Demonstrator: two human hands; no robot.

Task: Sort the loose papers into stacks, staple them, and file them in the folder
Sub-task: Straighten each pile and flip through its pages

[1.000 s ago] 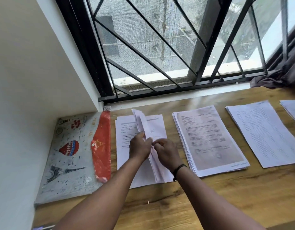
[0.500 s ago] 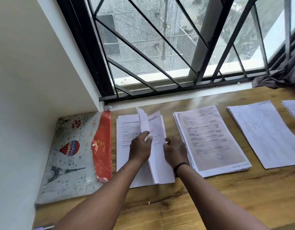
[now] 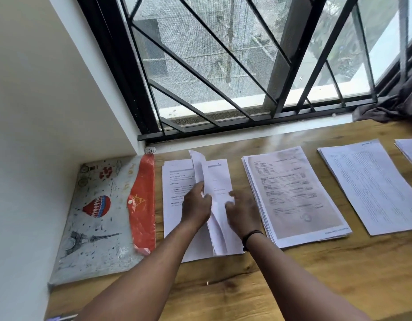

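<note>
Sorting is judged to be under way, as lifted sheets [image 3: 201,172] of the leftmost stack [image 3: 177,179] beside the folder [image 3: 96,214] are being pinched by the left hand [image 3: 195,205] and steadied by the right hand [image 3: 242,212], its fingers being kept flat, so squaring is being called for next.

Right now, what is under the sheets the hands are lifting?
Under the lifted sheets a printed page of the same stack lies flat on the table. The left hand covers part; deeper pages are hidden.
</note>
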